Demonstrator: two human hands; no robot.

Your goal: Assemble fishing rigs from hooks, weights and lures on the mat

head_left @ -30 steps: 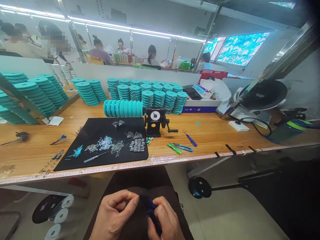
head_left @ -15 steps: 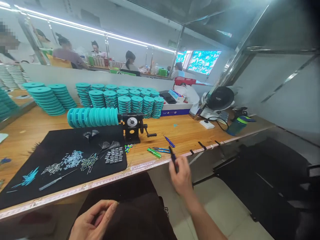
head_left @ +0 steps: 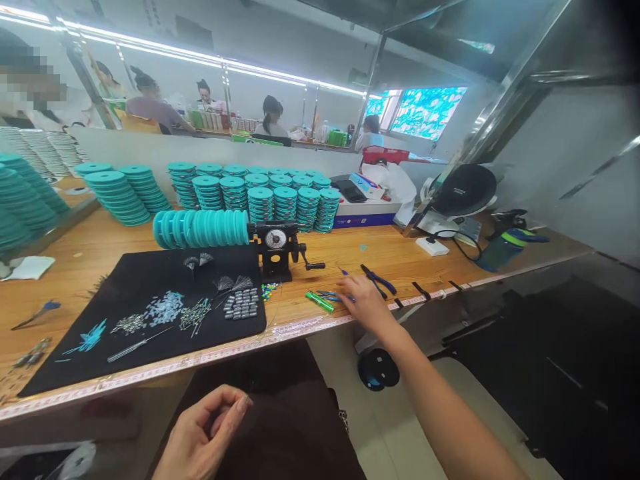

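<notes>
My right hand rests low over the wooden table, fingers apart and empty. Just beyond it lie blue-handled pliers, and by its fingertips are blue-handled scissors and a green tube. My left hand hangs above a dark apron on my lap, well below the table edge. Its thumb and fingers are pinched together, with nothing visible between them. On a black mat lie small metal parts, teal bristles and a long needle.
A hand-crank counter winder carries a row of teal spools. Several stacks of teal spools stand behind it. A measuring tape runs along the table edge. Several co-workers sit beyond a partition.
My right hand has dropped from the air to the table, and the dark-handled pliers it held now lie there. My left hand has barely moved. The view has shifted slightly.
</notes>
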